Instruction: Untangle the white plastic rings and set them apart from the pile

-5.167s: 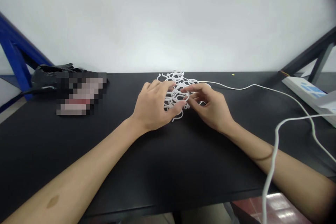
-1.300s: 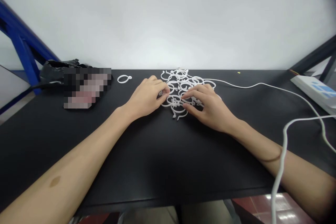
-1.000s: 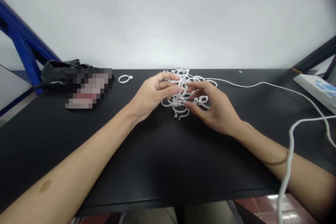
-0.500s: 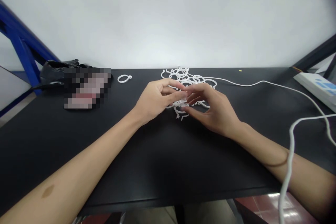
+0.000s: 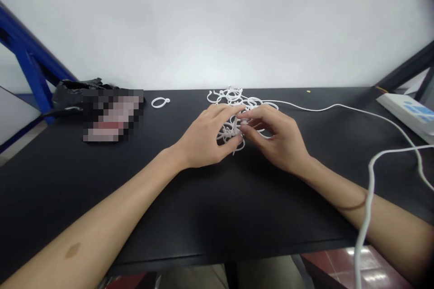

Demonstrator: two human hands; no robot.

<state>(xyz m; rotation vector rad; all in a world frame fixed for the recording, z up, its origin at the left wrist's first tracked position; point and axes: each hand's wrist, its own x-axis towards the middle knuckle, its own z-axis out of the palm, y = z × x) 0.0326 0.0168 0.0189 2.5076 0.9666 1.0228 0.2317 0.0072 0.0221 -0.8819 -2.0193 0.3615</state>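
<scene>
A heap of white plastic rings, some with gaps and knobbed ends, lies tangled on the black table. My left hand is at the heap's left side, thumb and fingers spread apart with rings showing between them. From the right, my right hand pinches a small white part of a ring between thumb and fingertips. The rest of that ring is hard to tell from the rings behind it. One closed white ring lies alone, left of the heap.
A white cable runs rightward from behind the heap, and a thicker stretch hangs over my right forearm. At the right edge sits a white box with blue markings. A black plastic bag and a blurred-out object lie at the left.
My left thumb has moved down and away from its fingers, opening that hand. My right thumb and fingertips have come together on the white ring part.
</scene>
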